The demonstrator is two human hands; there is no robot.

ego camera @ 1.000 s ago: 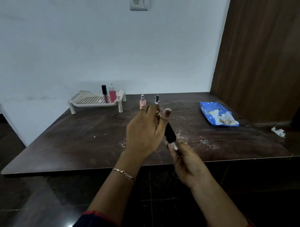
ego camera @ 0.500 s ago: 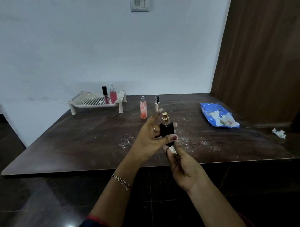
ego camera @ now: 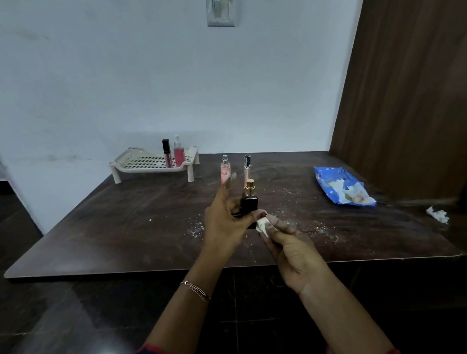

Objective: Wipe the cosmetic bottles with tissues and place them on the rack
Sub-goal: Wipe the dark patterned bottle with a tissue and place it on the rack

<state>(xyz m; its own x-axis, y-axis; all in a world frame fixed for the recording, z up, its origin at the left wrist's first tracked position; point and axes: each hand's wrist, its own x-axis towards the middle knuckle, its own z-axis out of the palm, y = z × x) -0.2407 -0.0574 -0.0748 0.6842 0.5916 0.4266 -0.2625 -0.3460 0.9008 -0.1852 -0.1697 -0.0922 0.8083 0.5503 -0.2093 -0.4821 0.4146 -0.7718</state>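
My left hand (ego camera: pixel 223 222) grips a black square bottle (ego camera: pixel 249 202) with a gold sprayer, held upright above the dark table (ego camera: pixel 123 228). My right hand (ego camera: pixel 290 243) pinches a small white tissue (ego camera: pixel 262 224) against the bottle's lower right corner. Behind stand a slim pink spray bottle (ego camera: pixel 225 169) and a thin tube with a black cap (ego camera: pixel 247 167). The white perforated rack (ego camera: pixel 147 164) at the back left holds a dark-capped lip gloss (ego camera: pixel 167 153) and a pink pump bottle (ego camera: pixel 179 154).
A blue tissue packet (ego camera: pixel 341 189) lies open at the right. A crumpled used tissue (ego camera: pixel 438 214) sits near the right edge. White crumbs speckle the table's middle. A wooden panel (ego camera: pixel 409 91) rises at the right; the wall is behind.
My left hand has turned the black bottle upright, so its gold sprayer shows. My right hand has brought the tissue up against the bottle's lower corner.
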